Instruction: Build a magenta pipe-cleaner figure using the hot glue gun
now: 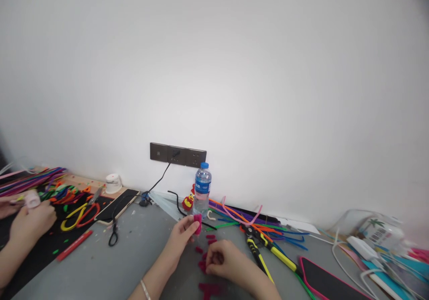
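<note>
My left hand is closed around a small bundle of magenta pipe cleaner pieces, held upright between thumb and fingers. Just to the right and nearer to me, my right hand hovers low with curled fingers over several short magenta pieces strewn on the grey table. Its fingertips meet at the pile; whether a piece is between them I cannot make out. Closer to me lie longer magenta pieces. A water bottle with a blue cap stands behind my left hand, beside a small red and yellow figure.
Yellow-black pliers and colourful pipe cleaners lie to the right, near a pink-edged phone and white cables. Leftward are another phone, scissors and a red pen. Another person's hands work at far left.
</note>
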`<state>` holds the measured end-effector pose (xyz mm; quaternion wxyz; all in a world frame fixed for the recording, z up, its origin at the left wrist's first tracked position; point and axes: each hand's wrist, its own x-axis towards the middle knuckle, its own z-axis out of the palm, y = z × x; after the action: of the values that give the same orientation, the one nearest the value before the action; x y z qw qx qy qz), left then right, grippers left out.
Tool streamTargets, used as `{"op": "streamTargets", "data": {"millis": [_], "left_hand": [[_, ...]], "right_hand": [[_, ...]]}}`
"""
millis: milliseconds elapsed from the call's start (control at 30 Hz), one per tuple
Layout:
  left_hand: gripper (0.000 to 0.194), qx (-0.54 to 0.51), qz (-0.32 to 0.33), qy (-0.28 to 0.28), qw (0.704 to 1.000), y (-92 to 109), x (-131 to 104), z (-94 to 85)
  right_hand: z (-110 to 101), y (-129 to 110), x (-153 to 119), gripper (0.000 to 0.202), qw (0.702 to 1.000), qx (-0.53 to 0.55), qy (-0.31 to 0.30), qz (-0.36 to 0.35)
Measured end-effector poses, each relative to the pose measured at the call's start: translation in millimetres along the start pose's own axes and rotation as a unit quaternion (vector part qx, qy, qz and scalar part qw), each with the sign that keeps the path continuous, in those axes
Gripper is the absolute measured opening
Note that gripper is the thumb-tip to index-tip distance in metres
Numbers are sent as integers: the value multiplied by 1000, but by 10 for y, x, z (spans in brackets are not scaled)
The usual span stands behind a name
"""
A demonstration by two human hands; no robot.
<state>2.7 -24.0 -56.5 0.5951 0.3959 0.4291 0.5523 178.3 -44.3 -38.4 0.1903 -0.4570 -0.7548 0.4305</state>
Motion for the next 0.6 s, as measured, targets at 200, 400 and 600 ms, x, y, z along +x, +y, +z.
{"op": "streamTargets", "data": {"millis": [200,400,600], "left_hand": [[42,8,8,0,1000,6,-4,-5],[46,-4,0,4,1000,-17,18,-15],[44,-14,-7,0,1000,-8,9,-9]], "right_hand": [[11,-134,-90,11,984,101,-136,51],[34,-140,-154,26,979,11,-192,61],[104,-56,-87,27,977,-62,-172,110]]}}
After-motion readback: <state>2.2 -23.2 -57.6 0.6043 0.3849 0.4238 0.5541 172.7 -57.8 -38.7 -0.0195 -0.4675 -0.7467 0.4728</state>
